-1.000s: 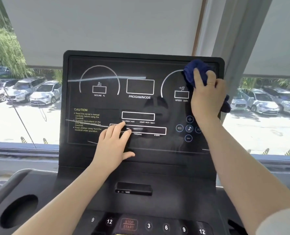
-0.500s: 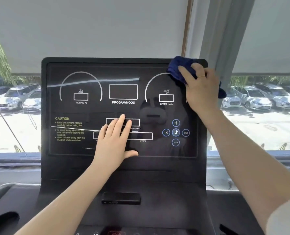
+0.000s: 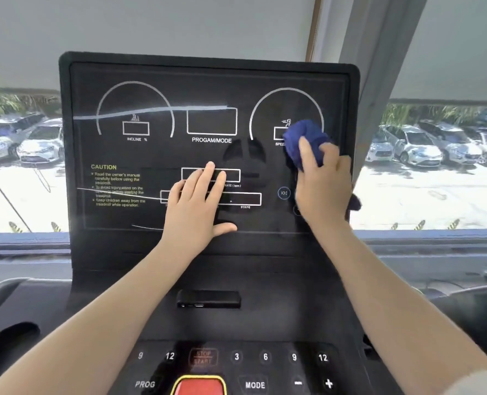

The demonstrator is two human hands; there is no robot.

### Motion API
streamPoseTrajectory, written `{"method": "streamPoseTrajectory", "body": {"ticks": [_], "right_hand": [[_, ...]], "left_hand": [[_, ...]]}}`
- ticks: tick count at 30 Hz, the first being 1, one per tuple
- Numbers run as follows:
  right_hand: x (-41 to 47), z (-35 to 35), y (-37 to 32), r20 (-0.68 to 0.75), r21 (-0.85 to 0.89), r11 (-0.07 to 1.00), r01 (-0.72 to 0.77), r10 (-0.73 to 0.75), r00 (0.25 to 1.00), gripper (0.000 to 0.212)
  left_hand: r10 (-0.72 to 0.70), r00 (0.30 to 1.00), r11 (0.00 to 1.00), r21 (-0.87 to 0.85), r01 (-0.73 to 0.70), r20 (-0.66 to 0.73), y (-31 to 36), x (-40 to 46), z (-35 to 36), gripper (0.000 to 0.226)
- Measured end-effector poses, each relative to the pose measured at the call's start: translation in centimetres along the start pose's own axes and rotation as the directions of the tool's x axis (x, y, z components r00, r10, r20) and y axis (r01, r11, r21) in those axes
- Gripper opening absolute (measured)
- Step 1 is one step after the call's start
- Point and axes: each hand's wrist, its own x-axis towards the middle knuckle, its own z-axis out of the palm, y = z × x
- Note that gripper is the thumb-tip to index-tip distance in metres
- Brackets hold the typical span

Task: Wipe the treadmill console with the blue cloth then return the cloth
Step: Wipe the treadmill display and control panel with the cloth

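Observation:
The black treadmill console (image 3: 139, 155) stands upright in front of me with white dials and yellow caution text. My right hand (image 3: 323, 185) grips the bunched blue cloth (image 3: 300, 138) and presses it on the right side of the screen, over the speed dial. A bit of cloth (image 3: 355, 202) sticks out past my palm at the console's right edge. My left hand (image 3: 199, 201) lies flat on the middle of the screen, fingers straight, holding nothing.
Below the screen sit a small black slot (image 3: 209, 299), a row of number buttons (image 3: 265, 357) and a red stop button (image 3: 198, 386). A cup recess (image 3: 7, 340) is at the lower left. Behind are window blinds, a pillar (image 3: 379, 67) and parked cars outside.
My right hand has swept the cloth down from the console's top right corner to the speed dial area. My left hand stays flat on the screen. The camera has tilted downward.

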Motion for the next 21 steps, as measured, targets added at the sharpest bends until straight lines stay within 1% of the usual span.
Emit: {"method": "streamPoseTrajectory", "body": {"ticks": [2, 4, 6, 7, 8, 9, 10, 11, 12, 13, 14, 15, 16, 17, 18, 21], "right_hand": [[-4.9, 0.4, -4.1, 0.055, 0.058, 0.987, 0.151, -0.154, 0.987, 0.048], [-8.5, 0.3, -6.6, 0.115, 0.121, 0.955, 0.271, -0.284, 0.952, 0.050], [-9.2, 0.1, -6.2, 0.136, 0.150, 0.921, 0.359, -0.379, 0.916, 0.052], [-8.8, 0.1, -5.2, 0.137, 0.141, 0.912, 0.384, -0.403, 0.905, 0.054], [-8.5, -0.1, -3.8, 0.146, 0.117, 0.921, 0.372, -0.386, 0.911, 0.058], [-8.5, -0.4, -2.1, 0.147, 0.079, 0.948, 0.309, -0.317, 0.937, 0.062], [-8.7, -0.8, -0.5, 0.144, 0.041, 0.980, 0.195, -0.199, 0.969, 0.064], [-9.0, -1.3, 0.8, 0.135, 0.014, 0.999, 0.049, -0.051, 0.989, 0.064], [-9.3, -1.9, 1.4, 0.134, -0.005, 0.995, -0.101, 0.101, 0.986, 0.064], [-9.4, -2.3, 1.2, 0.142, -0.023, 0.971, -0.239, 0.239, 0.961, 0.061], [-9.2, -2.4, 0.4, 0.163, -0.035, 0.933, -0.357, 0.358, 0.919, 0.057], [-8.7, -2.3, -0.8, 0.187, -0.039, 0.892, -0.450, 0.449, 0.874, 0.054], [-8.1, -2.1, -2.4, 0.211, -0.043, 0.858, -0.512, 0.509, 0.835, 0.053], [-7.8, -1.9, -4.0, 0.232, -0.043, 0.844, -0.535, 0.529, 0.816, 0.053], [-7.7, -1.7, -5.5, 0.240, -0.032, 0.856, -0.516, 0.508, 0.827, 0.054], [-8.3, -1.2, -8.4, 0.217, 0.011, 0.923, -0.384, 0.372, 0.903, 0.058]], "left_hand": [[0.000, 1.000, 1.000, -0.014, 0.000, 0.006, -0.1, 0.0, -0.2, 0.099], [0.022, 1.000, 0.999, -0.037, -0.021, 0.015, -0.4, -0.2, -0.7, 0.102], [0.063, 0.998, 0.997, -0.048, -0.063, 0.012, -1.0, -0.8, -1.1, 0.107], [0.080, 0.997, 0.996, -0.051, -0.080, 0.008, -1.4, -1.3, -1.2, 0.110], [0.091, 0.996, 0.994, -0.054, -0.090, 0.011, -1.7, -1.9, -1.4, 0.111], [0.093, 0.995, 0.994, -0.057, -0.092, 0.019, -2.0, -2.5, -1.4, 0.111], [0.085, 0.996, 0.995, -0.061, -0.083, 0.029, -2.5, -3.1, -1.3, 0.111], [0.069, 0.997, 0.996, -0.061, -0.067, 0.037, -2.9, -3.8, -1.3, 0.111], [0.049, 0.998, 0.997, -0.056, -0.046, 0.045, -3.4, -4.4, -1.2, 0.111], [0.025, 0.998, 0.999, -0.047, -0.022, 0.057, -3.8, -4.9, -1.0, 0.111], [-0.004, 0.997, 0.999, -0.037, 0.007, 0.071, -4.1, -5.5, -0.8, 0.113], [-0.041, 0.995, 0.999, -0.030, 0.044, 0.086, -4.4, -6.1, -0.6, 0.114], [-0.086, 0.991, 0.996, -0.025, 0.089, 0.101, -4.7, -6.7, -0.4, 0.116], [-0.133, 0.985, 0.990, -0.021, 0.136, 0.114, -4.9, -7.3, -0.3, 0.119], [-0.173, 0.977, 0.984, -0.014, 0.176, 0.128, -5.1, -7.7, -0.1, 0.123], [-0.266, 0.949, 0.964, 0.025, 0.266, 0.166, -6.0, -8.9, 0.5, 0.131]]}}
